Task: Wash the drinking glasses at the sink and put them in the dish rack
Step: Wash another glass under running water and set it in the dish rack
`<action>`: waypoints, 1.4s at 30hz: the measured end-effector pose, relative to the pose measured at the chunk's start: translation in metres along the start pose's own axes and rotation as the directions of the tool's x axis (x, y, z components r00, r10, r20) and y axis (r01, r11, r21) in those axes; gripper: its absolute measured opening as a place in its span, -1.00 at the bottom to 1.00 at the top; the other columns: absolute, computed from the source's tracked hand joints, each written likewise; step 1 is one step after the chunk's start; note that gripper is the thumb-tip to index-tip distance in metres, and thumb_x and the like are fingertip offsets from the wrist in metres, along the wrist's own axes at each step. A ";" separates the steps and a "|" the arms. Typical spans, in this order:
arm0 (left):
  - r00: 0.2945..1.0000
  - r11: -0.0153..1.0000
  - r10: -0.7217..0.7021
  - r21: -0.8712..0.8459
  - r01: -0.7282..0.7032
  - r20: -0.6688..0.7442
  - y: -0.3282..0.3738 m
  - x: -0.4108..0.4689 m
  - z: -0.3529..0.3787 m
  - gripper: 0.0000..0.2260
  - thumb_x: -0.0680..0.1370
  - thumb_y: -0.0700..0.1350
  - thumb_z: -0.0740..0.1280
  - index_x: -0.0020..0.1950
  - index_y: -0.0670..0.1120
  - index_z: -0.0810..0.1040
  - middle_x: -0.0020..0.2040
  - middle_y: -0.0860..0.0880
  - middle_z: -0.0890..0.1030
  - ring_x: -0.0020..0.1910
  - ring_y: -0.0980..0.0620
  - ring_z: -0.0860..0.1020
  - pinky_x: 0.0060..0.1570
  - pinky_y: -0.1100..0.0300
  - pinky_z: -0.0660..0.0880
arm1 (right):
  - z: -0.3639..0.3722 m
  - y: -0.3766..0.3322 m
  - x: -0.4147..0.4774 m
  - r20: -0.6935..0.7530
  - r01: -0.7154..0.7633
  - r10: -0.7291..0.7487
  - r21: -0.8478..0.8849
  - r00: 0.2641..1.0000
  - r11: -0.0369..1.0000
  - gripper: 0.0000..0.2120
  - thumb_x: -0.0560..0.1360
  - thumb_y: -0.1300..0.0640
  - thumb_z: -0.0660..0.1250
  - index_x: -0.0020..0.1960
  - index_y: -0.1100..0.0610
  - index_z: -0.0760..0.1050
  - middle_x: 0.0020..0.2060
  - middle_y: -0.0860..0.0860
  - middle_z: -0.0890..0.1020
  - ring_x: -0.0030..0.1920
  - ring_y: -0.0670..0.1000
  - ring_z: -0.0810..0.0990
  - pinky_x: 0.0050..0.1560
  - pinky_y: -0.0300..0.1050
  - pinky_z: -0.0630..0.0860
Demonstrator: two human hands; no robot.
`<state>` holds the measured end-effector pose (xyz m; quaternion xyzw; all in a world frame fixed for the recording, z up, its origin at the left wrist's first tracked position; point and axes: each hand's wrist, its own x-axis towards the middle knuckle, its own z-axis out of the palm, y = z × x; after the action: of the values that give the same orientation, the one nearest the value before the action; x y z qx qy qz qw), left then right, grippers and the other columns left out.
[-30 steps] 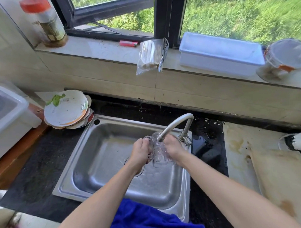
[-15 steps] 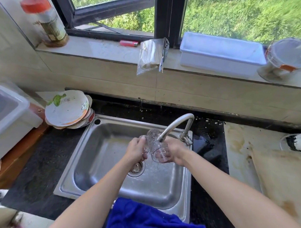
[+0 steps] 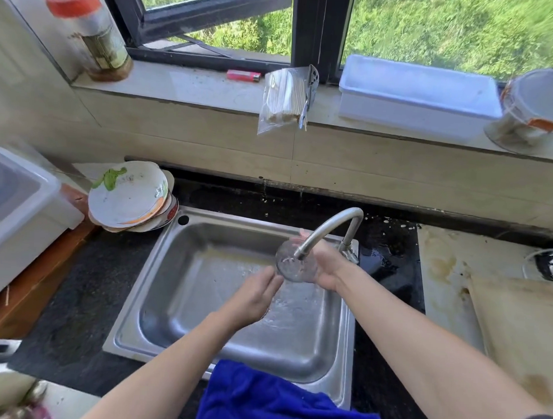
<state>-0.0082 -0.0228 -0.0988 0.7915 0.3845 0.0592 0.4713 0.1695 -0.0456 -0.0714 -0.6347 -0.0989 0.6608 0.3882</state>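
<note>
My right hand (image 3: 325,266) grips a clear drinking glass (image 3: 290,266) over the steel sink (image 3: 159,305), its mouth turned toward the curved tap spout (image 3: 327,231), whose tip reaches into the glass. My left hand (image 3: 253,298) hovers just below and left of the glass with straight fingers, fingertips close to its rim. I cannot tell whether they touch it. No dish rack is plainly in view.
A stack of dirty plates (image 3: 131,198) sits at the sink's back left corner. A blue cloth (image 3: 274,400) hangs over the front rim. A white bin (image 3: 15,206) stands left, a wooden board (image 3: 521,330) right, a white tray (image 3: 420,95) on the sill.
My left hand has let go of the glass and dropped down and left with fingers straightened. The right hand has tipped the glass so its mouth faces the spout.
</note>
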 end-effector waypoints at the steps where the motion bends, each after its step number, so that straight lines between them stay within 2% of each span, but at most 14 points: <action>1: 0.994 0.976 -0.108 -0.190 0.108 0.006 0.006 0.002 -0.001 -0.75 0.66 -0.05 0.12 -0.18 -0.09 0.35 -0.29 -0.01 0.42 -0.35 0.04 0.37 -0.34 0.15 0.31 | 0.000 0.002 0.003 -0.034 0.032 -0.033 -0.030 0.999 0.999 -0.52 0.59 -0.25 0.09 0.16 0.08 0.57 0.13 0.04 0.63 0.14 0.03 0.57 0.14 0.02 0.49; 4: 0.942 0.754 -0.306 -0.569 0.328 0.138 0.012 0.004 -0.010 -0.72 0.67 -0.04 0.10 -0.23 -0.06 0.31 -0.36 -0.01 0.40 -0.49 0.09 0.30 -0.54 0.30 0.14 | 0.000 0.012 0.002 -0.059 0.100 -0.111 -0.160 0.992 0.982 -0.51 0.59 -0.30 0.02 0.15 -0.08 0.61 0.14 -0.11 0.60 0.14 -0.11 0.51 0.23 -0.01 0.35; 7: 0.885 0.517 -0.316 -0.721 0.462 0.341 0.010 0.004 -0.017 -0.71 0.65 0.00 0.09 -0.26 -0.02 0.28 -0.40 0.02 0.33 -0.51 0.11 0.16 -0.55 0.30 -0.02 | 0.000 0.014 0.003 -0.053 0.112 -0.128 -0.241 0.990 0.964 -0.41 0.51 -0.43 -0.01 0.09 -0.12 0.66 0.24 -0.09 0.57 0.28 -0.03 0.46 0.41 0.12 0.23; 9: 0.868 0.417 -0.342 -0.769 0.485 0.362 0.008 0.009 -0.020 -0.71 0.64 0.01 0.08 -0.26 -0.02 0.28 -0.42 0.03 0.31 -0.53 0.14 0.12 -0.59 0.33 -0.04 | 0.007 0.009 -0.004 -0.075 0.126 -0.156 -0.303 0.985 0.944 -0.41 0.57 -0.34 0.02 0.22 0.04 0.59 0.23 -0.02 0.57 0.24 0.02 0.49 0.27 -0.07 0.35; 11: 0.866 0.355 -0.367 -0.809 0.469 0.340 0.007 0.012 -0.024 -0.71 0.65 0.02 0.08 -0.26 -0.01 0.27 -0.44 0.04 0.29 -0.56 0.15 0.10 -0.60 0.37 -0.05 | 0.013 0.014 -0.010 -0.091 0.204 -0.255 -0.373 0.963 0.905 -0.55 0.66 -0.09 0.03 0.27 0.19 0.50 0.08 0.06 0.61 0.03 0.03 0.55 0.07 -0.12 0.38; 13: 0.863 0.349 -0.366 -0.809 0.474 0.348 0.008 0.013 -0.024 -0.71 0.64 0.02 0.07 -0.26 -0.02 0.27 -0.44 0.04 0.28 -0.57 0.16 0.09 -0.60 0.37 -0.06 | 0.013 0.026 -0.009 -0.055 0.248 -0.306 -0.460 0.950 0.853 -0.63 0.64 -0.14 0.00 0.18 -0.04 0.52 -0.04 -0.13 0.55 -0.08 -0.09 0.50 0.11 -0.04 0.37; 15: 0.842 0.346 -0.349 -0.778 0.524 0.412 0.010 0.011 -0.020 -0.71 0.64 0.02 0.08 -0.26 -0.02 0.27 -0.43 0.03 0.27 -0.57 0.16 0.09 -0.60 0.35 -0.07 | 0.013 0.024 -0.005 -0.074 0.268 -0.340 -0.470 0.937 0.841 -0.53 0.53 -0.37 0.00 0.01 -0.10 0.54 0.01 -0.10 0.55 0.07 -0.05 0.49 0.29 0.06 0.38; 18: 0.820 0.296 -0.292 -0.769 0.567 0.492 0.010 0.011 -0.018 -0.71 0.62 0.03 0.09 -0.28 -0.02 0.27 -0.43 0.04 0.27 -0.57 0.16 0.10 -0.59 0.34 -0.08 | 0.015 0.007 -0.001 -0.055 0.309 -0.360 -0.403 0.931 0.861 -0.21 0.41 -0.49 0.08 0.22 0.15 0.55 0.21 0.08 0.58 0.26 0.05 0.50 0.38 0.11 0.35; 22: 0.821 0.152 -0.302 -0.826 0.542 0.484 -0.001 0.015 -0.033 -0.73 0.60 0.03 0.12 -0.28 -0.02 0.27 -0.44 0.04 0.29 -0.60 0.15 0.14 -0.61 0.37 -0.03 | 0.005 0.028 -0.002 0.013 0.298 -0.330 -0.461 0.944 0.836 -0.69 0.58 -0.24 0.13 -0.02 -0.04 0.48 -0.14 -0.06 0.60 -0.23 0.01 0.58 -0.17 -0.05 0.55; 28: 0.819 0.619 -0.573 -0.644 0.448 0.019 0.013 0.025 -0.018 -0.72 0.66 -0.05 0.10 -0.19 -0.15 0.38 -0.46 -0.08 0.45 -0.54 0.00 0.36 -0.54 0.25 0.26 | 0.006 0.039 -0.002 -0.108 0.204 -0.359 -0.657 0.927 0.725 -0.50 0.46 -0.46 0.03 0.01 -0.08 0.45 -0.18 -0.04 0.65 -0.26 0.03 0.68 -0.12 0.05 0.61; 31: 0.845 0.641 -0.535 -0.652 0.405 -0.002 0.016 0.025 -0.015 -0.71 0.66 -0.08 0.09 -0.21 -0.17 0.36 -0.52 -0.08 0.41 -0.60 0.00 0.37 -0.61 0.29 0.27 | 0.005 0.037 -0.002 -0.065 0.204 -0.354 -0.715 0.933 0.669 -0.49 0.53 -0.36 0.06 0.17 0.00 0.48 0.00 -0.05 0.64 -0.10 -0.01 0.65 -0.03 0.04 0.60; 35: 0.887 0.657 -0.425 -0.612 0.440 0.181 0.023 0.020 -0.009 -0.70 0.66 -0.05 0.11 -0.23 -0.13 0.35 -0.52 -0.06 0.38 -0.64 0.05 0.33 -0.62 0.33 0.21 | 0.004 0.001 -0.001 0.082 0.261 -0.249 -0.395 0.965 0.881 -0.58 0.60 -0.13 0.20 0.21 0.20 0.50 0.06 -0.01 0.58 0.08 -0.04 0.53 0.20 -0.05 0.45; 37: 0.879 0.601 -0.425 -0.660 0.452 0.215 0.019 0.020 -0.012 -0.70 0.66 -0.03 0.13 -0.24 -0.12 0.35 -0.53 -0.04 0.36 -0.65 0.07 0.29 -0.61 0.35 0.17 | 0.000 0.001 -0.002 0.069 0.174 -0.160 -0.330 0.985 0.928 -0.58 0.60 -0.19 0.14 0.27 0.06 0.48 0.16 -0.03 0.56 0.17 -0.02 0.53 0.29 -0.01 0.40; 42: 0.869 0.606 -0.474 -0.663 0.439 0.142 0.007 0.028 -0.010 -0.73 0.66 0.00 0.14 -0.17 -0.12 0.38 -0.51 0.02 0.29 -0.58 0.07 0.26 -0.54 0.30 0.12 | -0.006 0.023 -0.012 0.031 0.153 -0.150 -0.183 0.988 0.971 -0.69 0.60 -0.11 0.14 0.15 0.05 0.52 -0.11 0.04 0.67 -0.19 0.06 0.64 -0.22 -0.01 0.61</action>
<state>0.0108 0.0017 -0.0952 0.4383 0.5360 0.0917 0.7157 0.1651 -0.0713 -0.0775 -0.6531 -0.2112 0.6226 0.3758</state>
